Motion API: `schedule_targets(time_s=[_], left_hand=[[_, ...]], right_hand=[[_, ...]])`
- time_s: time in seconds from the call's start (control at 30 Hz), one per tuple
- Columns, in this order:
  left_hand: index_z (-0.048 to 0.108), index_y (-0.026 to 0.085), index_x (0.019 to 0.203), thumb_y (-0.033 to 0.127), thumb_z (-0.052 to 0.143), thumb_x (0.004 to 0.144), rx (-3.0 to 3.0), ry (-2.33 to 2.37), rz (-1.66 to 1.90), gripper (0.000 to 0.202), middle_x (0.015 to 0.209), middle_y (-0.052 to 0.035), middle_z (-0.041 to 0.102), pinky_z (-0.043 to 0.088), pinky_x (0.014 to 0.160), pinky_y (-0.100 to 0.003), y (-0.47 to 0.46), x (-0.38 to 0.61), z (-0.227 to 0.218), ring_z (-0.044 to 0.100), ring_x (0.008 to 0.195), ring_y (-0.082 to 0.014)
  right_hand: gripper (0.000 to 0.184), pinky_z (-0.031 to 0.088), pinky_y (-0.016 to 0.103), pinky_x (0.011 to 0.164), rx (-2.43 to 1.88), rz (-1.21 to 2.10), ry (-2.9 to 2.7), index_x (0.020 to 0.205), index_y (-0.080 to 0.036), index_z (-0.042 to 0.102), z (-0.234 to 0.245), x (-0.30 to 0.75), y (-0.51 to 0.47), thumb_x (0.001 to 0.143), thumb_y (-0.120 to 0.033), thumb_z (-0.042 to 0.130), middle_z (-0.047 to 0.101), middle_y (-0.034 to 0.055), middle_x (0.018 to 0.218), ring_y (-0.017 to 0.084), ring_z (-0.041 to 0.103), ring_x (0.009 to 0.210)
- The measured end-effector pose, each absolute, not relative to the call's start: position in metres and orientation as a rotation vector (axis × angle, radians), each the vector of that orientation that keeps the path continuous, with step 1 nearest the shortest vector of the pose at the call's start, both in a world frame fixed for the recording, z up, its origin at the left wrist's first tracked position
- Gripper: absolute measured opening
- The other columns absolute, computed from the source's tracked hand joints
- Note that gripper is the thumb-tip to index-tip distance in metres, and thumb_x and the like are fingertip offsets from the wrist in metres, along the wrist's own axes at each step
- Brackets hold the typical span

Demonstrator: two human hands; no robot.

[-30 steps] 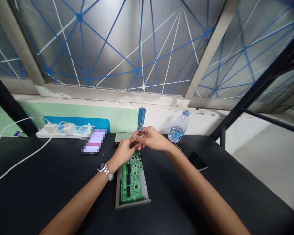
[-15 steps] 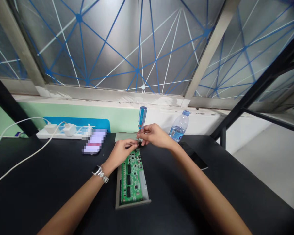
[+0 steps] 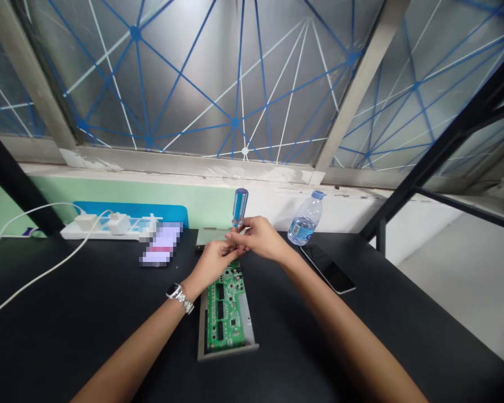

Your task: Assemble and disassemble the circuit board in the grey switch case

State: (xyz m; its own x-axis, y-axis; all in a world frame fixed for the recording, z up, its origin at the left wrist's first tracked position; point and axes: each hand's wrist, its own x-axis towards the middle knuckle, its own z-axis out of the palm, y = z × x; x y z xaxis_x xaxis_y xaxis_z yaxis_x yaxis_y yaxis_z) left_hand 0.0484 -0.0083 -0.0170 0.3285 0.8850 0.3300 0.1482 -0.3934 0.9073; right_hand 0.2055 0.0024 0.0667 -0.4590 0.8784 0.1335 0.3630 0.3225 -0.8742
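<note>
A green circuit board point(image 3: 227, 305) lies in an open grey metal case point(image 3: 250, 324) on the black table. A screwdriver with a clear blue handle point(image 3: 239, 206) stands upright over the board's far end. My right hand point(image 3: 258, 238) grips its shaft just below the handle. My left hand point(image 3: 214, 262), with a wristwatch, pinches the lower shaft near the tip, touching the right hand. The tip itself is hidden behind my fingers.
A water bottle point(image 3: 304, 219) stands at the back right, with a dark phone point(image 3: 328, 270) lying in front of it. A white power strip point(image 3: 109, 226) with plugs and white cables point(image 3: 33, 274) sits back left. A grey lid point(image 3: 210, 236) lies behind the board.
The screwdriver has dropped slightly and my hands have closed together again at the board's far end, after parting a little half a second ago.
</note>
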Motion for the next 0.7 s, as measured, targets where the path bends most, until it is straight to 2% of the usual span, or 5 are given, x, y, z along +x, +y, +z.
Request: schedule_targets(time_s=[0.17,0.3,0.47,0.6,0.7], left_hand=[[0.074,0.015,0.099,0.026,0.064,0.086,1.693,0.927,1.135,0.019,0.102,-0.0076,0.077,0.054,0.093,-0.033,-0.016,0.038,-0.010,0.072,0.098,-0.0229],[0.073,0.015,0.093,0.026,0.063,0.087,1.762,0.991,1.145,0.016,0.097,-0.0071,0.077,0.055,0.088,-0.031,-0.016,0.032,-0.009,0.072,0.093,-0.0225],[0.070,0.015,0.093,0.025,0.060,0.089,1.837,0.997,1.168,0.015,0.094,-0.0070,0.077,0.054,0.086,-0.031,-0.012,0.036,-0.012,0.072,0.090,-0.0219],[0.068,0.014,0.083,0.026,0.057,0.090,1.867,1.002,1.166,0.018,0.086,-0.0076,0.075,0.054,0.081,-0.031,-0.009,0.042,-0.015,0.071,0.084,-0.0215],[0.066,0.014,0.074,0.023,0.056,0.089,1.862,1.004,1.154,0.020,0.080,-0.0071,0.074,0.053,0.075,-0.029,-0.007,0.045,-0.016,0.070,0.078,-0.0213]], right_hand=[[0.014,0.049,0.021,0.048,-1.088,1.139,-1.936,0.076,-0.015,0.060,0.072,0.214,0.006,0.081,-0.025,0.070,0.064,-0.0006,0.060,0.014,0.065,0.053],[0.006,0.050,0.019,0.049,-1.051,1.224,-1.957,0.087,-0.012,0.063,0.075,0.214,0.003,0.085,-0.018,0.063,0.067,0.0026,0.074,0.011,0.067,0.055],[0.011,0.051,0.019,0.050,-1.031,1.308,-1.935,0.098,-0.013,0.060,0.072,0.208,0.001,0.089,-0.015,0.054,0.072,0.0081,0.093,0.008,0.066,0.053],[0.014,0.050,0.018,0.047,-1.007,1.301,-1.915,0.099,-0.014,0.058,0.068,0.202,-0.002,0.088,-0.021,0.061,0.071,0.0069,0.089,0.009,0.066,0.053],[0.016,0.049,0.019,0.048,-0.982,1.267,-1.937,0.095,-0.014,0.060,0.066,0.199,-0.003,0.088,-0.028,0.064,0.068,0.0035,0.077,0.010,0.065,0.053]])
